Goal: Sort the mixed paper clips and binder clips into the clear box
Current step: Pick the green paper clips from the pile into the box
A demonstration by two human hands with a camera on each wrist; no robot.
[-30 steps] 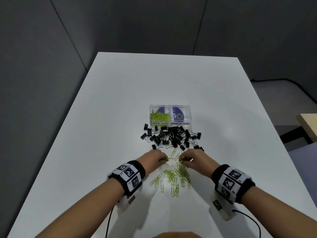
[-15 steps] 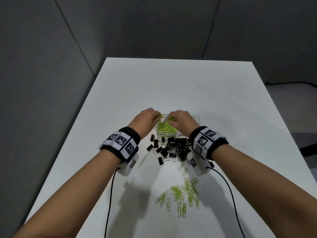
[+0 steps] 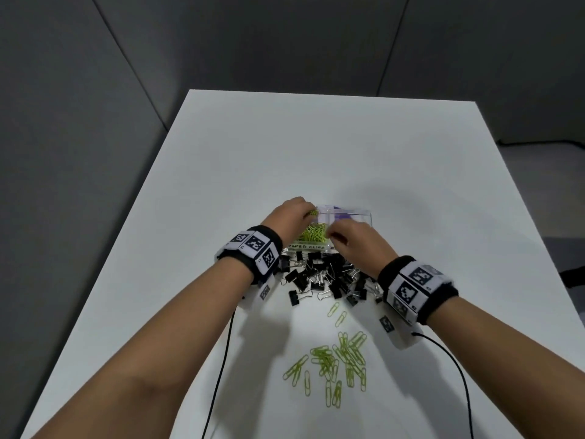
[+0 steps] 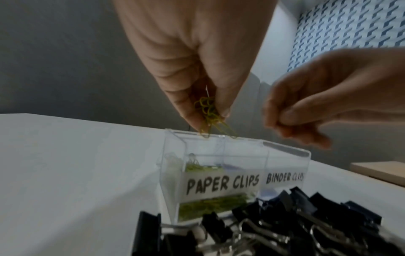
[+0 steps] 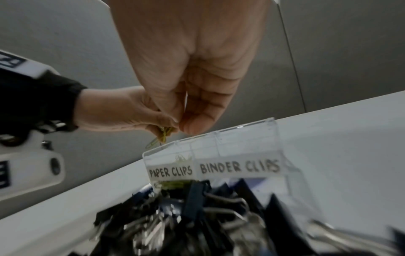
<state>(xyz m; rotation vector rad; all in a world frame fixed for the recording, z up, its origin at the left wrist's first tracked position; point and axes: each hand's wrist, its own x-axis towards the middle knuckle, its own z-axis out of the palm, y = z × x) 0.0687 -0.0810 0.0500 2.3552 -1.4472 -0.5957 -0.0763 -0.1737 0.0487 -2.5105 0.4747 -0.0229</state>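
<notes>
A: Clips (image 4: 208,112), green ones, are pinched by the left hand (image 4: 197,60), just above the clear box (image 4: 230,155).

B: Nothing is held by the curled right hand (image 5: 192,69) beside it.

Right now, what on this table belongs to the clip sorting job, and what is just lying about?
Part of the job:
clear box
green paper clips loose on the table
black binder clips
left hand pinching paper clips over the box
right hand

Just lying about:
white table
black cables
</notes>
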